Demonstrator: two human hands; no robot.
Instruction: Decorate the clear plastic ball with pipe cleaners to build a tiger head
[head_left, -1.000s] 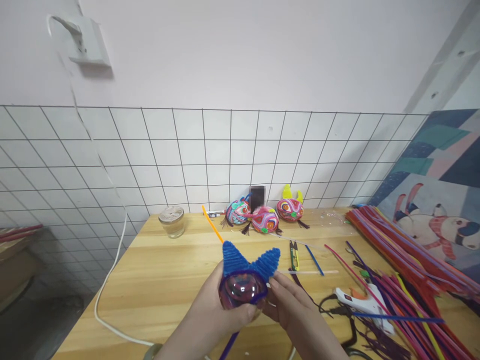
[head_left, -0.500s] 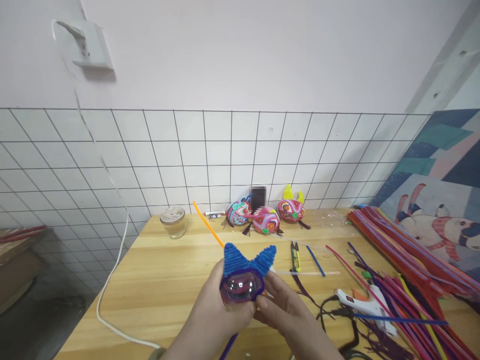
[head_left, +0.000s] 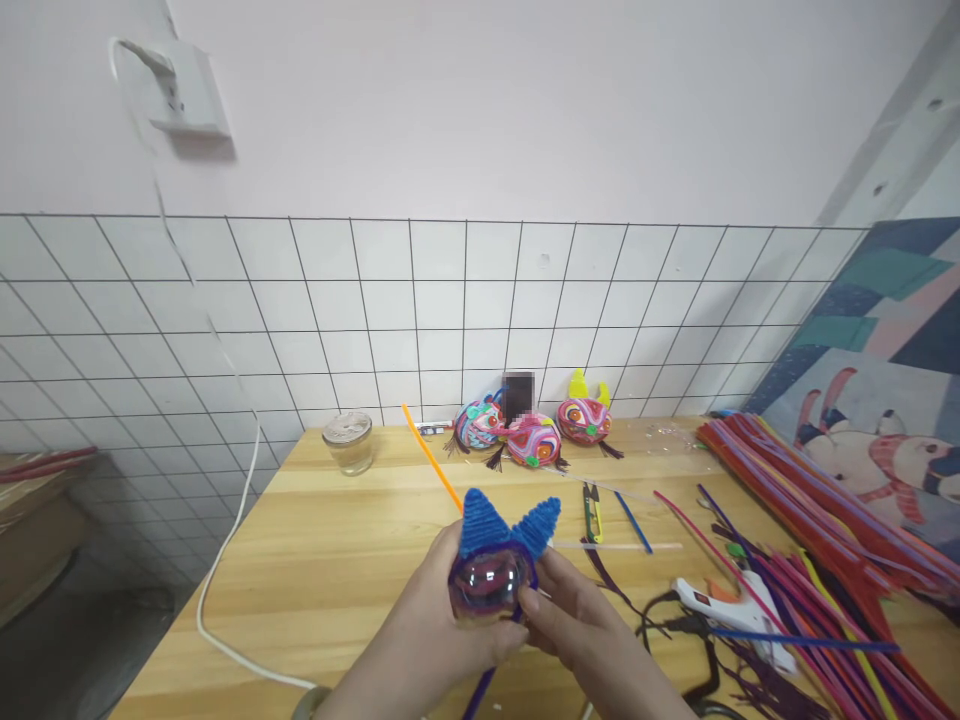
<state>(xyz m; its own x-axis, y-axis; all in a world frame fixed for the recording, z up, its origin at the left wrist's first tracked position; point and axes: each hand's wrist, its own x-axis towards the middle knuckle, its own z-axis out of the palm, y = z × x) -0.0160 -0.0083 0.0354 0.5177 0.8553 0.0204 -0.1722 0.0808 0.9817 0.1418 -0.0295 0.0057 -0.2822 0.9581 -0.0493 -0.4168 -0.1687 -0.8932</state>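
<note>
While both hands are meeting low in the head view, at about 6 o'clock of the frame, the left hand (head_left: pixel 435 640) is cupping the clear ball (head_left: pixel 489 590) from below and behind, fingers clenched around it so the two blue ears (head_left: pixel 506 525) are pointing up and away from the person. Judging by the grip, it is keeping the shell steady and its front face exposed. The right hand (head_left: pixel 592 640) is coming in from 4 o'clock, fingers grasping the ball's lower right edge; whether they are also pinching the purple stem (head_left: pixel 480 695) trailing down toward 6 o'clock, I cannot tell. An orange stem (head_left: pixel 431 468) is sticking out behind the ball toward 11 o'clock.

The ball is being held just above the counter (head_left: pixel 330 560), not resting on it.

Room: the counter's left half is lying mostly bare out to the white cable (head_left: pixel 225 560) at 9 o'clock and the glass jar (head_left: pixel 349 442) at 11. At 3 to 4 o'clock it is getting crowded: glue gun (head_left: pixel 731 608) near the right wrist, loose stems beyond, scissors (head_left: pixel 591 500) at 2. Three finished balls (head_left: pixel 534 440) are sitting at 12 against the tiled wall, well apart from the hands.
</note>
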